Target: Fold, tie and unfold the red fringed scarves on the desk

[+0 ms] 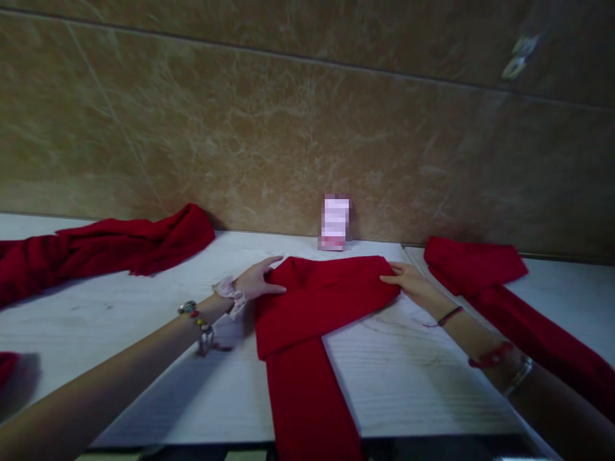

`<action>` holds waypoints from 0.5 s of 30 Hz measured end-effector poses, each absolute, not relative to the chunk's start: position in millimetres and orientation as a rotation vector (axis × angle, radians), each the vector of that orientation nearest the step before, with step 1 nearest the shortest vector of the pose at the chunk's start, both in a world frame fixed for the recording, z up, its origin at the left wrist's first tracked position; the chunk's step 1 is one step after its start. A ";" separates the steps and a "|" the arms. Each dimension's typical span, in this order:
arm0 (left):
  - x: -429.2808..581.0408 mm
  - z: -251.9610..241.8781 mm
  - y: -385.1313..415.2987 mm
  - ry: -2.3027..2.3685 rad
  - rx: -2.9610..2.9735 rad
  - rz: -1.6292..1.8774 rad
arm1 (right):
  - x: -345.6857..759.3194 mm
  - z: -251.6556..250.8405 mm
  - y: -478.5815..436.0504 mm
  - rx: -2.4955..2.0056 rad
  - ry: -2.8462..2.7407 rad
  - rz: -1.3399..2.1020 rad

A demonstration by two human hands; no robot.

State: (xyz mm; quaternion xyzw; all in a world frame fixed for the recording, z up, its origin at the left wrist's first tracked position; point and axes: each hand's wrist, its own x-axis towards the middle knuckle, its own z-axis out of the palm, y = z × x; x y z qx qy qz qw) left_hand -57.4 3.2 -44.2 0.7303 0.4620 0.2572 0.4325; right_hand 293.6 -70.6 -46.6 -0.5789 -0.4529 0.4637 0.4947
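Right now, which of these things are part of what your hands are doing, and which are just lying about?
In hand: the middle red cloth, with the left hand and right hand resting flat on its two sides.
Lying about: the left red cloth, the right red cloth, the small blurred pink object by the wall.

Your white bench (413, 384) carries a folded red cloth (312, 301) between your left hand (257, 282) and right hand (408, 280), a crumpled red cloth (106, 246) well to their left, a long red cloth (480, 269) just right, and a small pink object (335, 223) beyond them.
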 end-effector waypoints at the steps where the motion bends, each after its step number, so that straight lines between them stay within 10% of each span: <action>1: -51.8 -40.8 4.8 1.126 1.785 0.623 | 298.2 -40.2 -73.0 -1.388 -1.102 1.101; 15: 177.6 59.7 16.8 0.487 1.434 0.629 | 480.5 160.8 -150.7 -1.530 -0.890 0.276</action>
